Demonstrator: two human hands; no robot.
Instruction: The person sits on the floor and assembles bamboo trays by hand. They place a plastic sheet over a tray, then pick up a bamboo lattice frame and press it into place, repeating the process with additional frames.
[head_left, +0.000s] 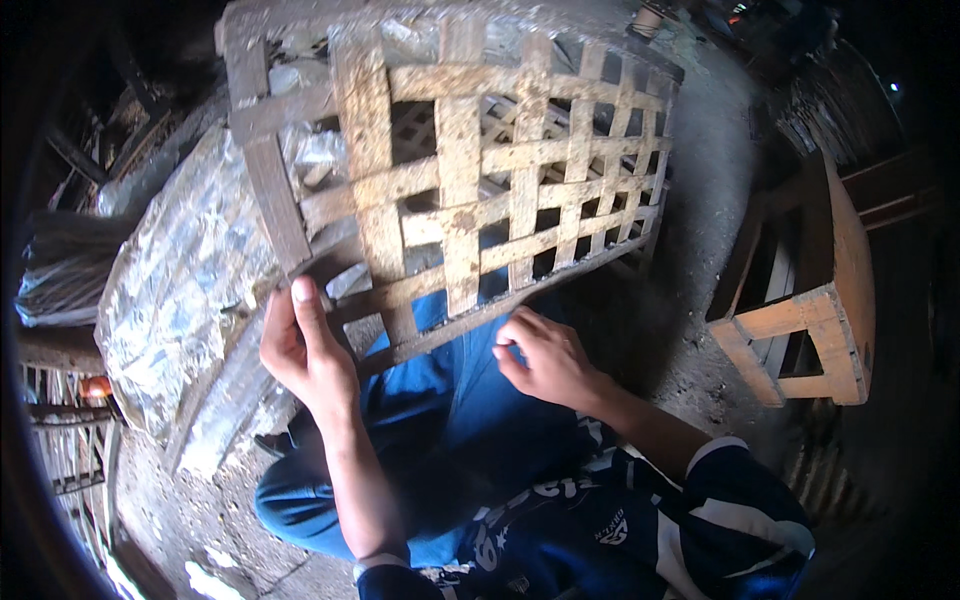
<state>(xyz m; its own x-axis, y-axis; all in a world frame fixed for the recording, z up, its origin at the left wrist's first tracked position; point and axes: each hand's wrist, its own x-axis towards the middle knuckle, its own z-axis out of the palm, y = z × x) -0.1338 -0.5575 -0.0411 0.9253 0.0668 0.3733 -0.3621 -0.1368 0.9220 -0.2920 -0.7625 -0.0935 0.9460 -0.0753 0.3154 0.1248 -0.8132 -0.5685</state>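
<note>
Gripping woven crate [460, 218] at near left corner with left hand [316, 352]; curling right hand [552, 358] by near rim, cannot tell around what. Cannot discern contents.

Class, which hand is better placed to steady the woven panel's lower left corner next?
Left, probably: the left grip is at that corner of the woven panel, while the right grip curls near the lower edge, farther right.

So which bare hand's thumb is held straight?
The left hand, at the lower left of the brown woven wooden lattice; the right hand, further right, is curled.
</note>
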